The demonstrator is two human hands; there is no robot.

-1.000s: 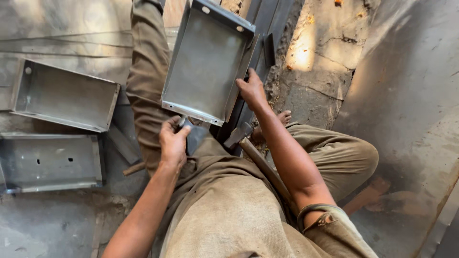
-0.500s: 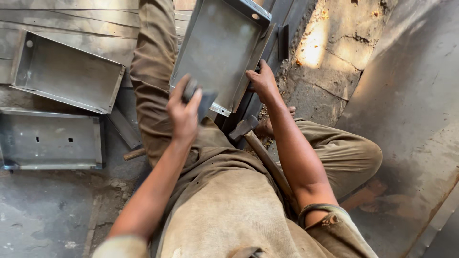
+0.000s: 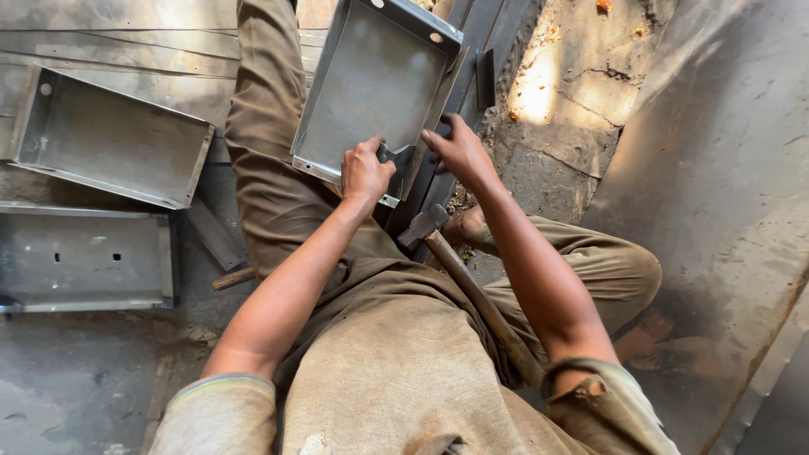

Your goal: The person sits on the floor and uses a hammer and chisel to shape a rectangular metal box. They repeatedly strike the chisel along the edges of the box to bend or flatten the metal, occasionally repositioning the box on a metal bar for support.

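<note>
Head view: three sheet-metal trays show. One tray (image 3: 371,84) stands tilted over the person's outstretched leg, its open face toward the camera and its top corner cut off by the frame's upper edge. The left hand (image 3: 364,171) grips the tray's lower rim, fingers curled tight over the edge beside a small dark piece (image 3: 396,157) whose kind is hard to make out. The right hand (image 3: 459,152) sits just right of the left fingers, fingers bent against the tray's lower right corner; whether they clamp the metal or only press on it cannot be told.

One hammer (image 3: 472,291) lies below both hands, head near the right fingers, wooden handle running down across the lap, its end hidden under the right forearm.

Far left of the left fingers, a second tray (image 3: 101,139) lies on the floor (image 3: 67,396), and a third tray (image 3: 84,261) lies below it, its left end cut off.
</note>
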